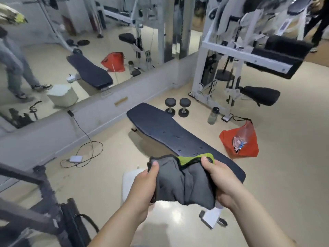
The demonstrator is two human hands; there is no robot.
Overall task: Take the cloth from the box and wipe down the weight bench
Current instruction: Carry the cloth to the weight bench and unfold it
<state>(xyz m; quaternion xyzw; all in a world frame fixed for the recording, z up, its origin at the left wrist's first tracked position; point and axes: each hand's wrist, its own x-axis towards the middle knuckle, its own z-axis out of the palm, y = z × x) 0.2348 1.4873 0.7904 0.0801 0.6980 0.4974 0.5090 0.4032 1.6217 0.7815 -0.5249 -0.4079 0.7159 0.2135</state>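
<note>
A grey cloth (183,182) with a lime-green underside is stretched between both my hands, just in front of the near end of the bench. My left hand (144,186) grips its left edge, thumb on top. My right hand (219,179) pinches its right edge where the green side folds over. The flat black weight bench (170,136) runs from the middle of the view toward me on the right, with small specks on its pad. A white box (129,182) stands on the floor beneath the cloth, mostly hidden by my left hand.
Two black dumbbells (177,106), a clear bottle (213,115) and an orange bag (239,141) lie beyond and right of the bench. A white weight machine (231,56) stands at back right. A wall mirror (71,50), a floor cable with charger (76,159) and a dark frame (44,211) are at left.
</note>
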